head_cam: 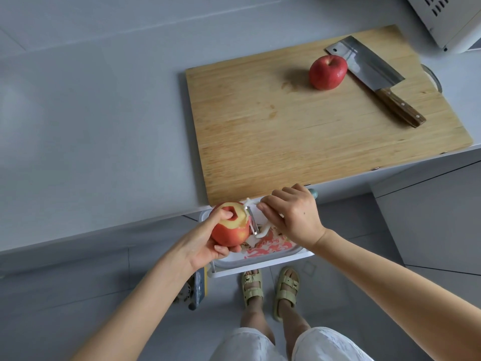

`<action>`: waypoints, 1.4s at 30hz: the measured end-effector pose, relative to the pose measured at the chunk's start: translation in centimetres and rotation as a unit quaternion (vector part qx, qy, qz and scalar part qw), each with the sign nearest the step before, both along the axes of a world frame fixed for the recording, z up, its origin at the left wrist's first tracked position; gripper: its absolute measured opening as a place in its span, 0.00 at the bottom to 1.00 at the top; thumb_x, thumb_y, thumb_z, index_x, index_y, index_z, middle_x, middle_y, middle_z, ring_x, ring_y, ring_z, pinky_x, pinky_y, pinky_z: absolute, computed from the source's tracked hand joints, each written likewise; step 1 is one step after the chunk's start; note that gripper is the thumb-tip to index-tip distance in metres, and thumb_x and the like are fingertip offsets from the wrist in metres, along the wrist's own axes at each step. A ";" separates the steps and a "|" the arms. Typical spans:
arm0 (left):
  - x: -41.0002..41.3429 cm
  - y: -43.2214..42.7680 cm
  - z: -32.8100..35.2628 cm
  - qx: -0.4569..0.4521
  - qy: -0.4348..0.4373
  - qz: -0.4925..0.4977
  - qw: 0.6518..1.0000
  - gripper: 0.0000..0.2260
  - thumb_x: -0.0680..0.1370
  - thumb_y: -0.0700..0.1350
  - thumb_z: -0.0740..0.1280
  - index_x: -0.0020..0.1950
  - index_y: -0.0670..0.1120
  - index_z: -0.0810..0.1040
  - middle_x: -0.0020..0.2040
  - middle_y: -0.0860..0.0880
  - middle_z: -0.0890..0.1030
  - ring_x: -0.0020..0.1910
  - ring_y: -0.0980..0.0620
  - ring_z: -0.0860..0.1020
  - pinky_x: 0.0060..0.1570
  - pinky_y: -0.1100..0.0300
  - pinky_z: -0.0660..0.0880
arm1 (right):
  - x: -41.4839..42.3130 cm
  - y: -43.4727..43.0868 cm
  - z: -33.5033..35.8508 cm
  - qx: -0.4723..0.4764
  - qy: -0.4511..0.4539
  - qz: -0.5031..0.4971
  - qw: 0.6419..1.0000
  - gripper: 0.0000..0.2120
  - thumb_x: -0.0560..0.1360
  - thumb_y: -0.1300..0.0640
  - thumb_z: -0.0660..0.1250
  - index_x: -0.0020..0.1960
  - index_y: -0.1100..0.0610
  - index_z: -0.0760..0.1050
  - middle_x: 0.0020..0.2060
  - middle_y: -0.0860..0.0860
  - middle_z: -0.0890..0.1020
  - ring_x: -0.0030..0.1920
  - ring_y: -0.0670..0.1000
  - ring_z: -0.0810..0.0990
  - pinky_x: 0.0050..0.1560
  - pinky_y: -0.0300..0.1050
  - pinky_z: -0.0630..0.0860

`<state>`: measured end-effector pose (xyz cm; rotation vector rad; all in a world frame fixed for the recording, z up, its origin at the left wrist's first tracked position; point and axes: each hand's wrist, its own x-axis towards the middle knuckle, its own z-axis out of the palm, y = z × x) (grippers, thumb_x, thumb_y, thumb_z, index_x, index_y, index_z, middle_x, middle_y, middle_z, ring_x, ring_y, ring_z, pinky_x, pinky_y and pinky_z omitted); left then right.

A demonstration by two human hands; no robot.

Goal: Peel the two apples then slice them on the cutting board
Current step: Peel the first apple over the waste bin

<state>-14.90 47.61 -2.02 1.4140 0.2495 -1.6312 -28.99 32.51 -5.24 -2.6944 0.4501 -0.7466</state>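
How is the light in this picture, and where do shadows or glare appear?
Head view: soft, even light; the whole red apple casts a faint shadow leftward on the wooden cutting board; the steel cleaver with wooden handle shows mild sheen, no harsh glare.

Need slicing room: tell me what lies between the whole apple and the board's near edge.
Head view: only bare cutting board between the whole apple and that edge.

I see a matt, grained wooden cutting board (299, 131), a cleaver (364, 66) of brushed steel with glossy wood handle, a smooth grey desk (91, 126), and a white plastic peeler (253, 220).
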 end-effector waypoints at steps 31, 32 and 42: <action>3.2 0.0 0.7 -0.113 0.064 -0.132 0.983 0.30 0.49 0.50 0.81 0.50 0.46 0.83 0.45 0.41 0.83 0.41 0.42 0.81 0.28 0.57 0.76 | 0.6 -1.5 -1.2 0.079 0.037 0.088 0.992 0.16 0.78 0.52 0.60 0.36 0.57 0.77 0.28 0.47 0.76 0.31 0.52 0.74 0.37 0.46 0.67; 3.3 -0.2 0.8 -0.120 0.062 -0.138 0.981 0.29 0.48 0.51 0.81 0.47 0.47 0.85 0.45 0.42 0.83 0.41 0.43 0.82 0.29 0.57 0.76 | 0.5 -1.3 -1.5 0.082 0.040 0.084 0.992 0.15 0.78 0.53 0.61 0.35 0.57 0.77 0.27 0.46 0.75 0.30 0.52 0.74 0.38 0.47 0.69; 3.0 -0.1 0.1 0.005 -0.118 -0.213 0.970 0.31 0.51 0.54 0.74 0.53 0.50 0.78 0.43 0.45 0.82 0.37 0.50 0.76 0.28 0.64 0.65 | -0.4 0.3 -1.3 0.285 0.494 -0.025 0.821 0.20 0.81 0.42 0.46 0.47 0.53 0.70 0.29 0.47 0.71 0.32 0.48 0.74 0.33 0.41 0.67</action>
